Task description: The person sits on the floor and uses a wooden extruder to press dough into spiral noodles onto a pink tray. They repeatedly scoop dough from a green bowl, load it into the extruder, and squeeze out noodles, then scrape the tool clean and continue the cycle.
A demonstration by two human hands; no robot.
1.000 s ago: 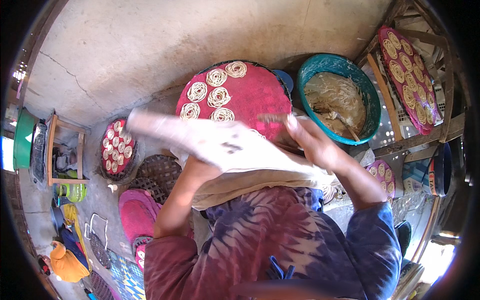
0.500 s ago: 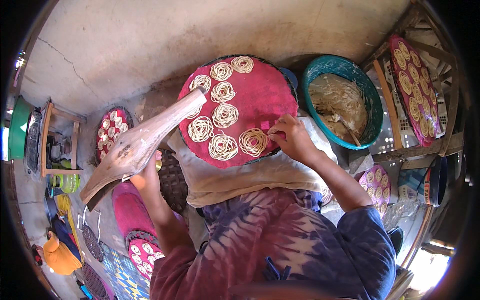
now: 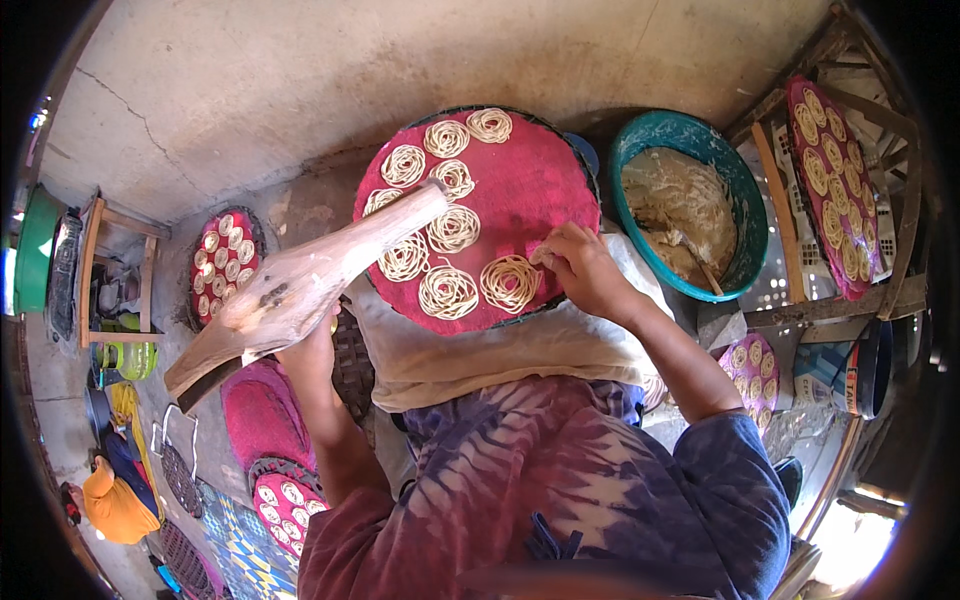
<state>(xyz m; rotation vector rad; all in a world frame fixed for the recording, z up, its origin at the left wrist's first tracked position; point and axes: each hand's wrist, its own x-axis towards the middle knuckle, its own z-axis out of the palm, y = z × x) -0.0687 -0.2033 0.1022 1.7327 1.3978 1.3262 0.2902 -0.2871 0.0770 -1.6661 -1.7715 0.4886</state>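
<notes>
A round tray (image 3: 535,165) covered in pink-red cloth lies before me, bearing several pale coiled nests of thin strands. The nearest right one is a strand nest (image 3: 510,284) close to the tray's front edge. Beside it my right hand (image 3: 585,270) is closed in a pinch, its fingertips at the nest's right side; a pale bit shows there, too small to name. My left hand (image 3: 310,352) is wrapped round the underside of a carved wooden tool (image 3: 290,290) with a long handle. That handle slants over the tray's left part and hides some nests.
A teal basin (image 3: 625,150) of wet dough with a stick in it stands right of the tray. More nest-covered trays include a leaning tray (image 3: 835,185) at the right and a smaller tray (image 3: 225,262) at the left. A cracked wall (image 3: 300,80) rises behind.
The wooden tool has shifted to the right, its handle end now farther over the tray. My right hand stays by the front nest, its fingers moved slightly upward.
</notes>
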